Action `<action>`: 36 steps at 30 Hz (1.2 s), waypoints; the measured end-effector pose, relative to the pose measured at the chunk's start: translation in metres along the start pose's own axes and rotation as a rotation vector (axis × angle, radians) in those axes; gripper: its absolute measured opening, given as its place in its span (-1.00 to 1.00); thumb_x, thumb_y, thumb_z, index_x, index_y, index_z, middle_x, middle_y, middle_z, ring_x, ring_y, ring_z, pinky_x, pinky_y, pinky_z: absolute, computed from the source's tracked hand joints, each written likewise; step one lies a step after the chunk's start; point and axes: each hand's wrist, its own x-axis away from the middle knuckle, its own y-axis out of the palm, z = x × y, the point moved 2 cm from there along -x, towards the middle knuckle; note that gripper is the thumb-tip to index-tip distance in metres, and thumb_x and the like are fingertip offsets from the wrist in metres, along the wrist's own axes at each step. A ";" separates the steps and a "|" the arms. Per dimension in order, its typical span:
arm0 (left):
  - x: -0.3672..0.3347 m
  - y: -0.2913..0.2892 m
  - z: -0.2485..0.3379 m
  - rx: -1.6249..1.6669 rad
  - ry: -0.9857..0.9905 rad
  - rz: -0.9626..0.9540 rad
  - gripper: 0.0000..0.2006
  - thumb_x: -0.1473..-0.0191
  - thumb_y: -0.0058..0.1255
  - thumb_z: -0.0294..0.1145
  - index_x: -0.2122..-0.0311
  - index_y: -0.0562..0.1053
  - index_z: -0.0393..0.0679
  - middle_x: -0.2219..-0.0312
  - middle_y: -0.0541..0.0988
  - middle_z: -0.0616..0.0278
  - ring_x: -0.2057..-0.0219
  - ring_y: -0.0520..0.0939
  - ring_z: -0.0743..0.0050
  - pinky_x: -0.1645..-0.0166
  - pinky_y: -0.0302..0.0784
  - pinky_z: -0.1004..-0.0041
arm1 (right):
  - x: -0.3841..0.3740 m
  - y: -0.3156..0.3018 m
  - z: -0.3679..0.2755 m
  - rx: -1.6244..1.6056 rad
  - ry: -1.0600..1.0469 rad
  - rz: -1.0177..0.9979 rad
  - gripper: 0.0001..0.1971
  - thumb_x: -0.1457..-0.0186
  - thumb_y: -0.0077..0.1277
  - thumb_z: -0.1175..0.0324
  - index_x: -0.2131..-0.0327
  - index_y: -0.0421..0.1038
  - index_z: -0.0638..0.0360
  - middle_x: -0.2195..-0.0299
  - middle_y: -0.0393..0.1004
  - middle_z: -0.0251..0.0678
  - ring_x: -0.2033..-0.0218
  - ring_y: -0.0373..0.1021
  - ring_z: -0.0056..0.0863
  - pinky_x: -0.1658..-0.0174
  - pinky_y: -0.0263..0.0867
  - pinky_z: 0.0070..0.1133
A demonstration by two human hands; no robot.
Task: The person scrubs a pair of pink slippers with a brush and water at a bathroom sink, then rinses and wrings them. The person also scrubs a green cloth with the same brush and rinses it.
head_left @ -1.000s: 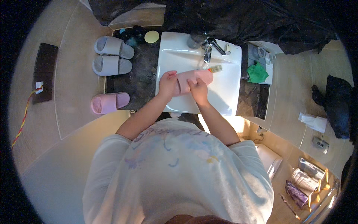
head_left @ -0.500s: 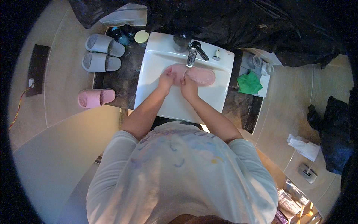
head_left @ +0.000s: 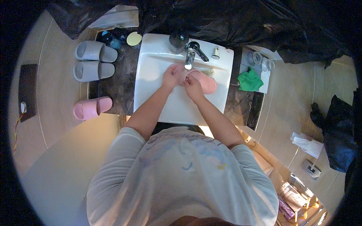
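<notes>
While my left grip [head_left: 172, 77] clasps one end of the pink slide slipper [head_left: 206, 83] and my right grip [head_left: 192, 86] pinches its middle, seemingly steadying it below the faucet spout [head_left: 189, 61], the bristled brush [head_left: 208, 72] lies in the washbasin [head_left: 151, 98], just beyond my right grip.

Beige tiled walls [head_left: 284, 90] flank a dark worktop [head_left: 122, 84]; black sheeting [head_left: 211, 19] hangs behind. Warm light [head_left: 108, 123] glows beneath.

No readable text, only blurred lettering [head_left: 181, 140] across the white T-shirt [head_left: 183, 184]
</notes>
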 end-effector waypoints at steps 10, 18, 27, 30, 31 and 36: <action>0.011 -0.050 0.022 0.197 -0.211 -0.115 -0.61 -0.17 0.01 -0.43 -0.11 0.36 -0.21 0.11 0.54 0.28 0.12 0.53 0.54 0.02 0.42 0.49 | -0.026 0.008 -0.009 -1.457 0.524 -0.109 -0.86 -0.20 -0.18 0.51 0.19 0.32 0.10 0.32 0.42 -0.41 0.31 0.42 -0.51 0.24 0.41 -0.54; 0.014 -0.031 0.042 0.272 -0.287 -0.121 -0.52 -0.17 0.05 -0.18 -0.13 0.32 -0.21 0.02 0.48 0.26 0.03 0.47 0.49 -0.04 0.35 0.43 | -0.006 0.009 -0.018 -1.207 0.404 -0.062 -0.94 -0.21 -0.15 0.51 0.28 0.29 0.09 0.43 0.34 -0.42 0.45 0.31 -0.58 0.32 0.33 -0.61; 0.007 -0.003 0.017 0.269 -0.263 -0.383 -0.36 -0.14 0.10 -0.13 -0.23 0.20 -0.20 -0.06 0.41 0.06 -0.08 0.42 0.30 -0.15 0.31 0.36 | 0.025 -0.022 -0.027 -1.102 0.367 0.166 -0.96 -0.19 -0.11 0.50 0.28 0.32 0.15 0.42 0.37 -0.40 0.44 0.32 -0.63 0.38 0.30 -0.66; -0.010 -0.003 -0.011 0.075 -0.197 -0.228 -0.41 -0.13 0.12 -0.18 -0.20 0.24 -0.16 0.06 0.47 0.08 0.08 0.52 0.32 -0.01 0.43 0.41 | 0.030 -0.027 -0.033 -1.077 0.359 0.248 -0.93 -0.19 -0.13 0.52 0.25 0.33 0.18 0.37 0.40 -0.38 0.39 0.36 -0.60 0.33 0.33 -0.66; -0.008 -0.003 -0.011 -0.020 -0.128 -0.090 -0.44 -0.13 0.13 -0.20 -0.17 0.27 -0.16 0.11 0.49 0.10 0.13 0.54 0.34 0.04 0.46 0.43 | 0.029 -0.028 -0.007 -1.091 0.330 0.202 -0.91 -0.20 -0.13 0.52 0.23 0.33 0.19 0.35 0.41 -0.36 0.37 0.37 -0.59 0.29 0.36 -0.65; -0.001 -0.011 -0.008 -0.218 -0.077 0.171 -0.56 -0.12 0.12 -0.21 -0.03 0.39 -0.24 0.22 0.55 0.15 0.24 0.58 0.34 0.16 0.52 0.42 | 0.032 -0.028 -0.037 -1.422 0.485 0.276 -0.88 -0.21 -0.13 0.56 0.18 0.31 0.22 0.29 0.44 -0.30 0.33 0.43 -0.50 0.18 0.48 -0.55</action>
